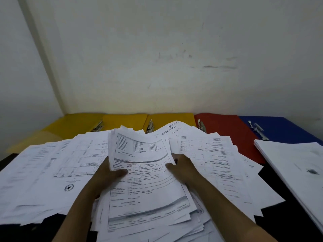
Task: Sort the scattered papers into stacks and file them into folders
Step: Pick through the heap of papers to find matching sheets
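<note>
Five folders (225, 130) line far edge at wall: three yellow, red, blue. Loose papers (52, 172) cover desk (283, 224) left to right; neat stack (297, 165) at right edge. Bare dark desk near right only. Both hands grip sheaf (145, 172) at centre: left hand (111, 173) thumb on top, right hand (183, 169) curled round right edge.
</note>
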